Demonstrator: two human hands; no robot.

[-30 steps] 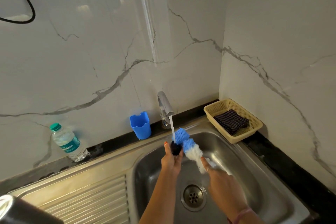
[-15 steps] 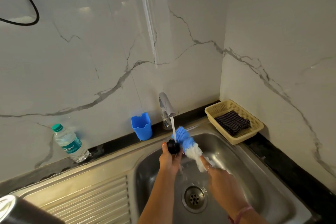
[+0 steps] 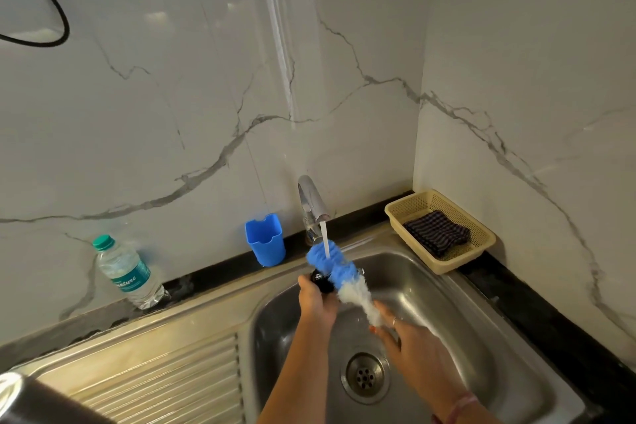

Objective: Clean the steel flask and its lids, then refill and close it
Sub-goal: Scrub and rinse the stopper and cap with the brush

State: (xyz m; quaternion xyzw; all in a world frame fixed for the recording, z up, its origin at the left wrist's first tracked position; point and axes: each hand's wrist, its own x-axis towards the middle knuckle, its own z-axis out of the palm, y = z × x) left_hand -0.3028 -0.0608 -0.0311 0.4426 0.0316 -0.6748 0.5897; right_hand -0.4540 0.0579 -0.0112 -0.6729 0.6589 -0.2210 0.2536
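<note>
Head: lid (image 3: 319, 281) half-hidden behind brush (image 3: 339, 270), left hand (image 3: 315, 299).

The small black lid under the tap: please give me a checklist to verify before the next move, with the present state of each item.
1. Water runs from the tap: ok, the stream falls onto the blue end of the brush.
2. Left hand holds the black lid firmly: ok, fingers curl round it.
3. Right hand holds the brush: ok, at its lower end.
4. Brush touches the lid: ok, the bristles lie against it.
5. Lid is clean: cannot tell, it is mostly hidden.
6. Sink drain is open: ok, no water pools in the basin.
</note>
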